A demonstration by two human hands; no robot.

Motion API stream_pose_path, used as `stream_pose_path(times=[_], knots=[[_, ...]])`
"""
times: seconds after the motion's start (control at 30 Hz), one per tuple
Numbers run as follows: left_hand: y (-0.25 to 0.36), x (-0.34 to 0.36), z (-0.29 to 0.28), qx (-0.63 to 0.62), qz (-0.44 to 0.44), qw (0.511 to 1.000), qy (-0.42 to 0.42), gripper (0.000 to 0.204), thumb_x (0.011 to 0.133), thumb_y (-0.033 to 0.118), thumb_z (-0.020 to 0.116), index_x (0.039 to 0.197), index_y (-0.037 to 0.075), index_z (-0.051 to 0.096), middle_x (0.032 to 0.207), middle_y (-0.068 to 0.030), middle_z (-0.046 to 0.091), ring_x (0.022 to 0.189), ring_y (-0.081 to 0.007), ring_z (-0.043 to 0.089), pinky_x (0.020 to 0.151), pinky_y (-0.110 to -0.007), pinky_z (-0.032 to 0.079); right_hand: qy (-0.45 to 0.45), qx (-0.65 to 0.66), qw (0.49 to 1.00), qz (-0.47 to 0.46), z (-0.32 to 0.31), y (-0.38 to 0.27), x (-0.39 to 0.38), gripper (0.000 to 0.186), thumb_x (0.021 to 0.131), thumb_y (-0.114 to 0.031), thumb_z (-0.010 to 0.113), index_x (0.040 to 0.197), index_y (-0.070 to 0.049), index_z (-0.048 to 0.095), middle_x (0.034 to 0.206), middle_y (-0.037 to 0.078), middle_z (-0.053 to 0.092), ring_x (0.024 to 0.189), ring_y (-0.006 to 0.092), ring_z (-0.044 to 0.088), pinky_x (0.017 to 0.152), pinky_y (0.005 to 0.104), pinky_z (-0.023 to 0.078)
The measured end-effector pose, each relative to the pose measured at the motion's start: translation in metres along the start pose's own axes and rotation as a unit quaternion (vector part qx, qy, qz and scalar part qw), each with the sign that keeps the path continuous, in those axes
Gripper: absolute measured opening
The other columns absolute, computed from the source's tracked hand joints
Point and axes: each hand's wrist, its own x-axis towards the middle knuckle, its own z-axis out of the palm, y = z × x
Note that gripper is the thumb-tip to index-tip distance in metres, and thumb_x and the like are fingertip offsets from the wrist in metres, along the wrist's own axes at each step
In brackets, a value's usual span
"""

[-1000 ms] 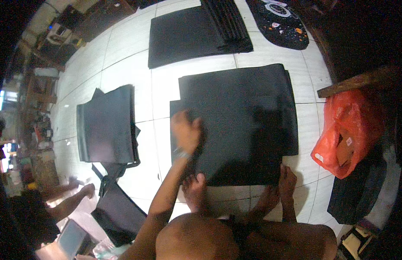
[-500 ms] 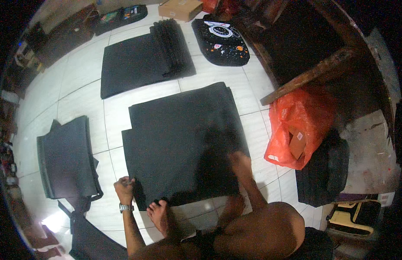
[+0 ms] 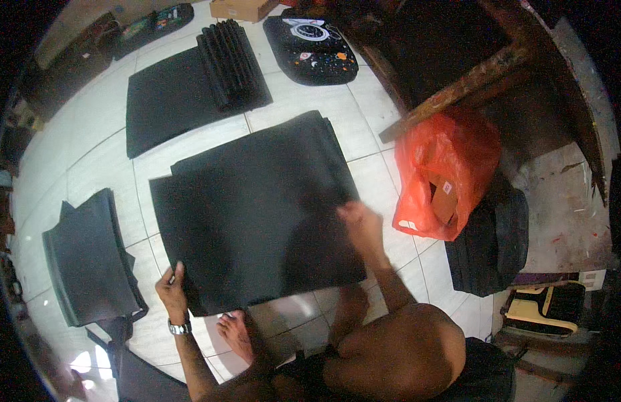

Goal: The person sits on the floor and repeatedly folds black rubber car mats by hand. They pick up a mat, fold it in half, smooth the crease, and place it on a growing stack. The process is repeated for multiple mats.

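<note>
A large black sheet [image 3: 257,214] lies over similar sheets in a pile on the tiled floor in front of me. My left hand [image 3: 171,289], with a metal watch on its wrist, grips the sheet's left edge near its close corner, thumb on top. At the right edge my right hand [image 3: 364,229] is closed on the sheet, its fingers slightly blurred. The near edge seems a little raised off the floor, beside my bare foot [image 3: 235,333]. Under-layers show along the far and right sides.
Black sheets with rolled pieces [image 3: 230,63] lie farther off. More dark sheets [image 3: 89,258] sit at the left. A decorated black case panel [image 3: 312,57], a red plastic bag [image 3: 444,174], a black bundle [image 3: 488,248] and a wooden frame [image 3: 457,90] line the right.
The view has shifted, so the surroundings sit farther left and up. The top sheet has moved left over the pile, and its near edge has come away from my toes. My left fist has loosened into a thumb grip.
</note>
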Motion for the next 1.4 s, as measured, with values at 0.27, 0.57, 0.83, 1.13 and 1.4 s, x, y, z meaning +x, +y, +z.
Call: stream_pose_path(times=[0.27,0.57,0.83,1.13,1.4], knots=[[0.027,0.050,0.033,-0.044,0.014,0.999,0.002,0.046,0.095,0.033,0.072,0.060,0.007,0.054,0.056,0.0079,0.041,0.055,-0.0065,0.033,0.049,-0.030,0.025,-0.025,0.049,0.990,0.132,-0.024,0.023,0.100,0.031,0.090,-0.027,0.076,0.101,0.001,0.073,0.077,0.007,0.073,0.070,0.0107,0.063,0.066,0.0293,0.050],[-0.002,0.069,0.069,0.106,0.088,0.990,0.035,0.023,0.087,0.024,0.076,0.097,0.003,0.078,0.080,-0.0185,0.075,0.073,-0.0255,0.075,0.068,-0.035,0.057,-0.070,-0.039,0.987,0.139,0.028,0.086,0.097,0.034,0.091,-0.034,0.071,0.098,-0.001,0.074,0.088,0.021,0.073,0.083,0.0319,0.072,0.075,0.0399,0.054],[-0.004,0.069,0.063,0.112,0.086,0.989,0.050,0.018,0.087,0.021,0.076,0.091,0.003,0.079,0.079,-0.0172,0.074,0.070,-0.0274,0.074,0.067,-0.035,0.057,-0.006,-0.014,0.995,0.103,0.043,0.091,0.105,0.032,0.088,-0.030,0.078,0.096,0.001,0.074,0.080,0.011,0.073,0.074,0.0192,0.068,0.071,0.0323,0.053],[-0.015,0.068,0.063,0.087,0.128,0.986,0.065,0.019,0.085,0.019,0.078,0.090,0.001,0.076,0.078,-0.0124,0.075,0.071,-0.0192,0.073,0.065,-0.031,0.056,-0.024,-0.051,0.991,0.119,0.044,0.081,0.100,0.027,0.087,-0.026,0.076,0.099,-0.002,0.072,0.090,0.018,0.074,0.086,0.0351,0.072,0.078,0.0412,0.056],[-0.014,0.068,0.062,0.085,0.136,0.986,0.047,0.023,0.086,0.024,0.079,0.095,0.003,0.079,0.082,-0.0137,0.076,0.073,-0.0198,0.074,0.067,-0.032,0.055,-0.002,-0.012,0.994,0.110,0.038,0.078,0.101,0.027,0.087,-0.024,0.074,0.101,-0.001,0.074,0.091,0.017,0.075,0.087,0.0284,0.072,0.080,0.0383,0.055]])
